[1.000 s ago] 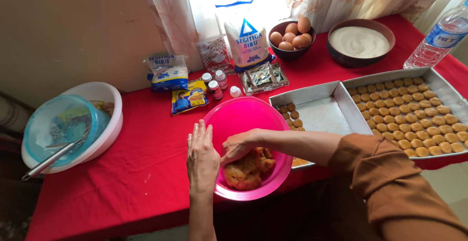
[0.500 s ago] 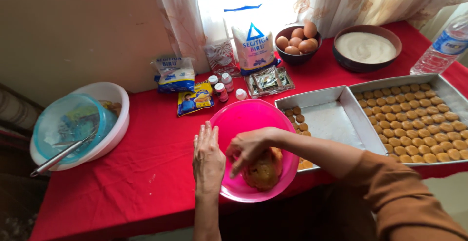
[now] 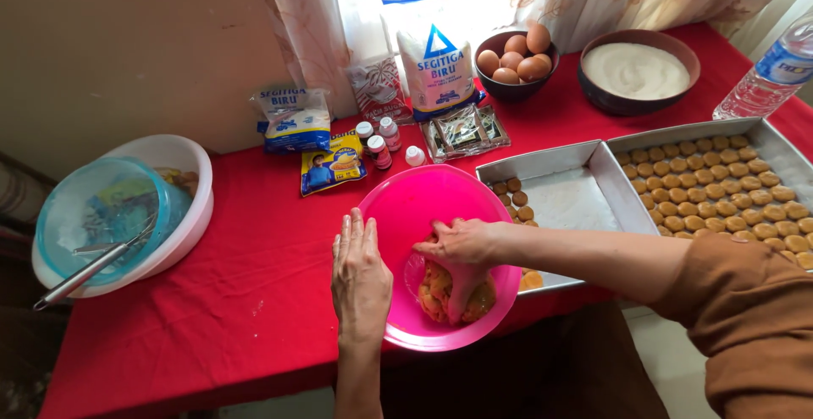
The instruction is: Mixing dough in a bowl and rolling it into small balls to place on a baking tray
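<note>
Left hand (image 3: 360, 271) lies flat, fingers extended and gripping nothing, against the near-left rim of the pink bowl (image 3: 423, 207), while the right hand (image 3: 461, 245) presses down with fingers curled into the orange-brown dough (image 3: 440, 292) at the bowl's bottom (grip not fully visible). Beyond, on the red tablecloth (image 3: 254, 275), stand two metal trays (image 3: 559, 203) bearing round dough pieces, then a bowl of eggs (image 3: 515, 56).

Glossy pink plastic bowl (image 3: 440, 216) at centre, holding rough, crumbly-looking dough (image 3: 440, 292). Underneath, a matt red cloth (image 3: 237, 300) (creased in places). At three o'clock, dull brushed-metal trays (image 3: 559, 165). At nine, a smooth white plastic basin (image 3: 190, 173); at one, a clear, shiny plastic bottle (image 3: 762, 72).
</note>
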